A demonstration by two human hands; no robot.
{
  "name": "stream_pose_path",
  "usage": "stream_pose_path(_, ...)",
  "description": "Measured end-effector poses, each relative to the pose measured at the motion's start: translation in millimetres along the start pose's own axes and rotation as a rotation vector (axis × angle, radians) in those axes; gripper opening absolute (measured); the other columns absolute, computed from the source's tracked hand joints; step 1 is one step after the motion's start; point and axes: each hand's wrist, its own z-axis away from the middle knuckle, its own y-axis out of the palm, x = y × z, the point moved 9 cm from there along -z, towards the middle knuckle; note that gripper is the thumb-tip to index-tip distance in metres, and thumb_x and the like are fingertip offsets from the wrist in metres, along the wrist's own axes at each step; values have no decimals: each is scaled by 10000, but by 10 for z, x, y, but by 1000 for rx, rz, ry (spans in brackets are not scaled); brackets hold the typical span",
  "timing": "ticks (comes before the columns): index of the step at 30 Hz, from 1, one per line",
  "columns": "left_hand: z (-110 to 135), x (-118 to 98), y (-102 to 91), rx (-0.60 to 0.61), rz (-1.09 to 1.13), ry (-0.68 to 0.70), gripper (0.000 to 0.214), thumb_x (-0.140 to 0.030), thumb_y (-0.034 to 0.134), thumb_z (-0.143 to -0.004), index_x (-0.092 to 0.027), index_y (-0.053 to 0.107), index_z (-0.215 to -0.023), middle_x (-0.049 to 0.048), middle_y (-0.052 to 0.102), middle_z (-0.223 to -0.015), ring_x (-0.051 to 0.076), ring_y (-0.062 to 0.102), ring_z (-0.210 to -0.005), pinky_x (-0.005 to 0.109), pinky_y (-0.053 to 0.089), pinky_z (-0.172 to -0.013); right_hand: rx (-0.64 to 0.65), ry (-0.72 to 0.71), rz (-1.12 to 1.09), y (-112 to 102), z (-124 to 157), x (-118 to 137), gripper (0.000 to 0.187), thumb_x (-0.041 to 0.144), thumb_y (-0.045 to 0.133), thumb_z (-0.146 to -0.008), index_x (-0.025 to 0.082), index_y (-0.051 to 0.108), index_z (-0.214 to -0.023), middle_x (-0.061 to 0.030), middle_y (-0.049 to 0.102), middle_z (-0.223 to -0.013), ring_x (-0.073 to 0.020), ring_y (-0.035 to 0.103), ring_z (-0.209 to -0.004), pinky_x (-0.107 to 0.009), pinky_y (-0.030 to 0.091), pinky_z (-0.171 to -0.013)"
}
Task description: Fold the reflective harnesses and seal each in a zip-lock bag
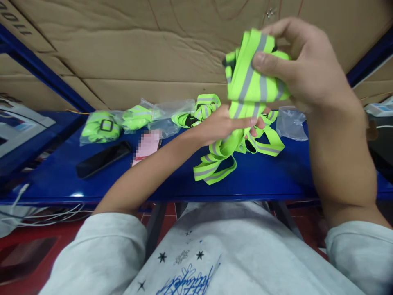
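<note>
My right hand (pixel 302 67) is raised at the upper right, thumb and fingers closed on a folded bundle of neon-yellow reflective strap (pixel 253 76) with grey stripes. My left hand (pixel 225 123) reaches in below it and pinches the lower part of the same strap. Loose loops of the strap (pixel 215 166) hang down onto the blue table (pixel 270 176).
Two bagged neon straps (pixel 101 127) (pixel 138 116), another unbagged strap (pixel 199 110) and empty clear bags (pixel 291 123) lie along the table's back. A black flat device (pixel 102 159) and a pink card (pixel 147 146) lie at left. Cardboard (pixel 138 49) stands behind.
</note>
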Motion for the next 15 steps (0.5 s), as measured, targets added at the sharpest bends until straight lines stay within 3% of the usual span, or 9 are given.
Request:
stream_pose_path(2,18,15,82,75,-29,-27,356,-344,818,-899,-158,741,-1194,95,783,-1056,209,751,-865,322,602,-769,89,153,-85,33,-32,-230,574,370,890,-762,258,632,-1262,78,656,-767,-80,553,-530,-224,462,-485)
stream_pose_path(4,13,23,79,72,24,-68,336,-321,804,-904,-152,740,-1187,111,787,-1096,213,751,-881,313,587,-744,136,123,-54,63,-61,-280,523,375,853,-817,238,652,-1280,42,702,-824,-86,575,-556,-228,486,-499)
stream_pose_path(6,-11,17,6,2,145,-104,261,-304,777,-915,-140,739,-1116,126,789,-1122,234,762,-912,316,583,-730,52,-137,56,25,-71,-74,413,383,808,-879,172,699,-1217,-51,740,-1072,-125,661,-783,-269,576,-700)
stream_pose_path(9,-42,-5,-104,-94,267,-155,168,-278,672,-968,-131,727,-1026,119,784,-1139,261,768,-1002,318,589,-770,-87,-570,316,76,118,360,411,371,720,-964,110,674,-1278,-119,689,-1277,-207,655,-1130,-317,533,-1010)
stream_pose_path(12,-52,-58,-147,-122,244,-189,157,-229,604,-982,-155,725,-1050,78,779,-1111,282,748,-1105,351,603,-880,-87,-695,503,225,269,517,402,370,559,-1063,111,629,-1363,-130,668,-1362,-233,626,-1277,-348,473,-1126)
stream_pose_path(15,-62,-192,-118,-95,276,-121,154,-206,572,-977,-192,723,-1006,45,769,-1060,277,735,-1117,398,610,-958,-153,-784,758,298,371,562,360,416,511,-1080,247,651,-1366,-56,726,-1271,-247,663,-1194,-391,499,-1054)
